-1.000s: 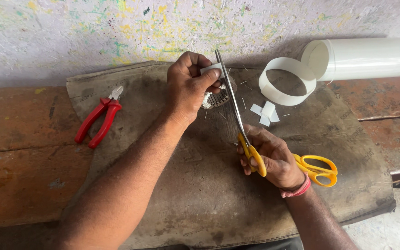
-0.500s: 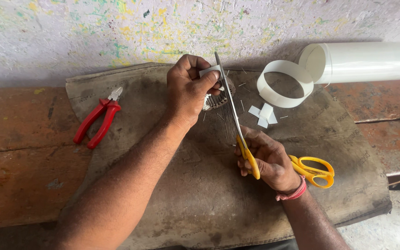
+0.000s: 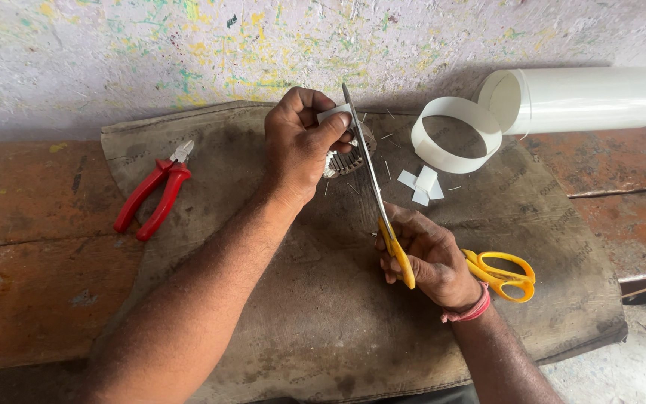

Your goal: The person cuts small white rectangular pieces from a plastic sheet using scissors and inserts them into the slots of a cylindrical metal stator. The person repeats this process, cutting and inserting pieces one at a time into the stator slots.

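**Scissors set against a white strip at the far side of the mat**

Nearest me, my right hand (image 3: 428, 254) is closed around the yellow handles of a pair of scissors (image 3: 371, 176), blades running away toward the wall. A second pair of yellow scissors (image 3: 502, 275) lies on the mat just right of that wrist. Both sit on a worn grey-brown mat (image 3: 323, 329) spread over the rust-coloured desk (image 3: 31, 254).

Farther out, my left hand (image 3: 300, 146) is curled tight, thumb and fingers pinching a small white strip (image 3: 334, 114) right at the blade. Under that hand rests a small round ribbed metal part (image 3: 349, 158); I cannot tell what it is. I judge the step to be trimming the strip, the cut just being lined up; the next move calls for a steady pinch and fingers kept off the edge.

To the left lie red-handled pliers (image 3: 155, 191). To the right are white offcuts (image 3: 422, 185), a loop of white sheet (image 3: 454, 135), and beyond it a white roll (image 3: 585, 97) by the paint-flecked wall (image 3: 151, 52).
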